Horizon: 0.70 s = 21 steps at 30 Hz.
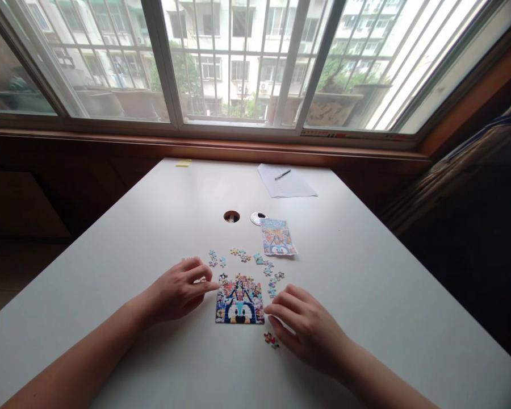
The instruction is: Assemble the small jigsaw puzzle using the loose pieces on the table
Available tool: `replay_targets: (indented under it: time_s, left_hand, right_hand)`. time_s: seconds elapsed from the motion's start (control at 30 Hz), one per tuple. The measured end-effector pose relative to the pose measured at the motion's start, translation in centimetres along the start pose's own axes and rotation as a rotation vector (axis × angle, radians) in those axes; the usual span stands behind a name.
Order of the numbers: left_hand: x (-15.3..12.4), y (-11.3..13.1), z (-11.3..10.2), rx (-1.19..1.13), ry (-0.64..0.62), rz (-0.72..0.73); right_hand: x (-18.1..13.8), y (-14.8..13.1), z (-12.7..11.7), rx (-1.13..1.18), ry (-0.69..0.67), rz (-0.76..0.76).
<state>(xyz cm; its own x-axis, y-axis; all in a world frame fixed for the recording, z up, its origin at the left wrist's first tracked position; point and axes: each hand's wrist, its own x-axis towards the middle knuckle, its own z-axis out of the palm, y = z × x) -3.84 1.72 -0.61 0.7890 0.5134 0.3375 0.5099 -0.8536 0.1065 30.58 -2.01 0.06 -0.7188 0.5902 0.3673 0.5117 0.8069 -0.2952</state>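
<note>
A small, partly assembled colourful jigsaw puzzle point(239, 301) lies on the white table point(366, 272) in front of me. My left hand point(177, 291) rests at its left edge, fingers loosely curled, fingertips touching the upper left corner. My right hand point(304, 328) lies at the puzzle's right edge, fingers bent and flat on the table, holding nothing visible. Several loose puzzle pieces point(242, 258) are scattered just beyond the puzzle, and a loose piece point(271, 339) lies under my right fingers.
A printed reference picture point(277, 237) lies beyond the pieces. Near it are a cable hole point(231, 216) and its white cap point(258, 217). Farther back lie a paper sheet point(286, 182) with a pen point(282, 174) and a yellow note point(183, 163). A window spans the back.
</note>
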Motion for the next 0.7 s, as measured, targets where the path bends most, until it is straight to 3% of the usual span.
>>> replay_targets:
  time_s: [0.27, 0.7]
  left_hand:
    - [0.5, 0.3, 0.1, 0.061, -0.063, 0.023]
    - [0.5, -0.3, 0.9, 0.096, -0.050, 0.064]
  right_hand:
    - [-0.2, 0.5, 0.6, -0.016, 0.012, -0.035]
    - [0.0, 0.3, 0.5, -0.039, -0.017, -0.082]
